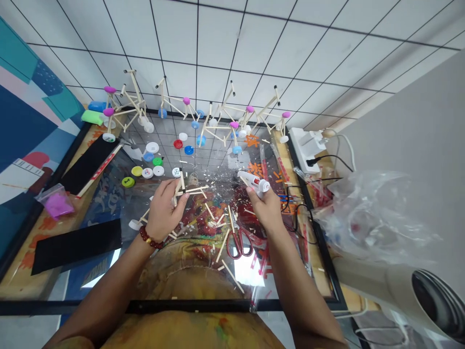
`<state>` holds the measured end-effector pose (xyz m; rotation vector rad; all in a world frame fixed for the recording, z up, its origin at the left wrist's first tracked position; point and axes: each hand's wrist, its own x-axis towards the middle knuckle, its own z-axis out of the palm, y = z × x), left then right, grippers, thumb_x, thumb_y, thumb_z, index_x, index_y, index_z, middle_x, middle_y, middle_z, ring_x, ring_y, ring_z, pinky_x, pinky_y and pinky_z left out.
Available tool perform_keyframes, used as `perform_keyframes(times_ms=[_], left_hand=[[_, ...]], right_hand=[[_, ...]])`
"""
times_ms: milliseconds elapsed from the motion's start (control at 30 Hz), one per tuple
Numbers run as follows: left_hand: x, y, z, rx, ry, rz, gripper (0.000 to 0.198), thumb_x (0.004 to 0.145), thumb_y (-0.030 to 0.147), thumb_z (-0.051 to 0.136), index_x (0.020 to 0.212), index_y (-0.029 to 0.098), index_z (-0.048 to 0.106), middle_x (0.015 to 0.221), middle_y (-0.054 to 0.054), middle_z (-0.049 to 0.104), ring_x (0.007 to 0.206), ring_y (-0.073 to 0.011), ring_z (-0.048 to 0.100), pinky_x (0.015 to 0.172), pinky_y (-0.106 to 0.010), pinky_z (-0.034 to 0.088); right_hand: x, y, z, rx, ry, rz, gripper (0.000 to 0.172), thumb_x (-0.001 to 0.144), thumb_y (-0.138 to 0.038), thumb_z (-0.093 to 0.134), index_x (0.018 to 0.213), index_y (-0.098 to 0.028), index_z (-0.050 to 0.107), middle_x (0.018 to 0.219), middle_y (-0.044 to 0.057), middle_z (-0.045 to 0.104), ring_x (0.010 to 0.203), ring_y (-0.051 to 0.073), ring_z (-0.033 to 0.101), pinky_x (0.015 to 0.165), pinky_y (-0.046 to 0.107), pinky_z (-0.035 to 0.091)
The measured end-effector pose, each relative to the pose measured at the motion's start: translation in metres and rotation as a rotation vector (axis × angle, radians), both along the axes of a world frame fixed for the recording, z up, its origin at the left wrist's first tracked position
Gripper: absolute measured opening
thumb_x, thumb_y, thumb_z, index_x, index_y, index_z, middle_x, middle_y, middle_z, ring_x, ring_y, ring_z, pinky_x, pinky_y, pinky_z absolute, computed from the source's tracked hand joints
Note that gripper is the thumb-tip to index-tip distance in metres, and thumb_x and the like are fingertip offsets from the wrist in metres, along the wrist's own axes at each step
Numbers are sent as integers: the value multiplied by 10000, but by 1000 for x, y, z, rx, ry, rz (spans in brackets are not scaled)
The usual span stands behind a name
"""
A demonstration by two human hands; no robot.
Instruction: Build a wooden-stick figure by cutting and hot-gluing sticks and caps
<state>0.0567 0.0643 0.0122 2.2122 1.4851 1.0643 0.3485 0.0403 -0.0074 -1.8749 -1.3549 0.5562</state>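
Note:
My left hand (165, 208) is closed around a small frame of wooden sticks (192, 191) with black tips, held over the glass tabletop. In my right hand (266, 208) is a white glue gun (254, 181), its narrow end pointing left toward the frame. A thin wooden stick shows by the fingers there; whether they pinch it I cannot tell. Red-handled scissors (240, 240) lie between my forearms, among cut sticks (232, 276) and pale scraps. A white cap (135, 224) with sticks attached rests beside my left wrist.
Several stick figures with pink tops (234, 125) and cap wheels stand along the back wall. Loose bottle caps (148, 156) lie at left-centre. Black strips (78, 245) are on the left. A power strip (305, 148), plastic bags (363, 218) and a white cylinder (378, 276) line the right.

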Motion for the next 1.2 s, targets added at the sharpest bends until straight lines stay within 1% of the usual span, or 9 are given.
perform_keyframes(times_ms=[333,433,500,567,600,667,767,967,1200], left_hand=[[1,0,1,-5,-17,-6,373,882,270,618,1242,176,581,1158,-114,650,1086,-248,629,968,-394,516],[1,0,3,-15,-10,5,391,869,261,628,1249,187,578,1155,-106,652,1067,-243,632,952,-381,519],[0,0,2,-14,-5,7,391,860,254,630,1244,196,581,1157,-102,652,1072,-244,629,951,-379,518],[-1,0,1,-17,-9,2,386,857,243,627,1238,198,583,1156,-100,652,1071,-241,632,953,-376,517],[-1,0,0,-20,-13,-1,383,857,238,623,1236,198,584,1153,-98,652,1065,-238,636,952,-374,517],[0,1,-2,-25,-17,-3,378,860,226,615,1236,198,586,1136,-93,657,1055,-233,642,945,-369,519],[1,1,-4,-24,-10,-3,368,860,201,606,1228,198,594,1100,-84,666,1049,-229,647,930,-355,522],[2,1,-1,-19,-5,-11,361,858,176,604,1218,199,599,1076,-72,673,1042,-219,646,926,-335,519],[2,0,-2,-39,4,-16,384,866,183,600,1248,204,582,1093,-72,670,1052,-219,639,934,-343,514]], right_hand=[[9,1,7,-88,100,48,654,726,-538,729,1232,-146,596,1078,131,714,925,268,660,865,441,505],[13,-13,20,-74,-85,44,802,684,-591,745,1310,-139,526,1199,187,647,1066,340,605,916,522,460],[9,-28,36,9,-307,-103,901,677,-609,747,1380,-125,459,1298,245,564,1186,419,518,959,614,385],[-3,-42,53,161,-467,-246,736,788,-538,687,1384,-164,472,1334,239,528,1226,423,478,988,622,341],[-13,-46,60,212,-489,-200,593,847,-467,647,1356,-197,509,1304,212,553,1203,389,502,988,574,360],[-36,-47,65,206,-481,116,326,920,-332,558,1230,-253,618,1139,139,649,1063,314,579,928,478,406],[-68,-32,56,37,-494,472,292,933,-192,490,1134,-251,693,1029,91,702,942,270,586,832,414,398],[-88,-6,22,-74,-517,511,403,895,-120,488,1244,-221,663,1066,106,690,952,264,542,777,386,335],[-93,-9,16,-66,-465,516,391,892,-107,502,1217,-240,673,1025,95,686,963,246,542,799,382,289]])
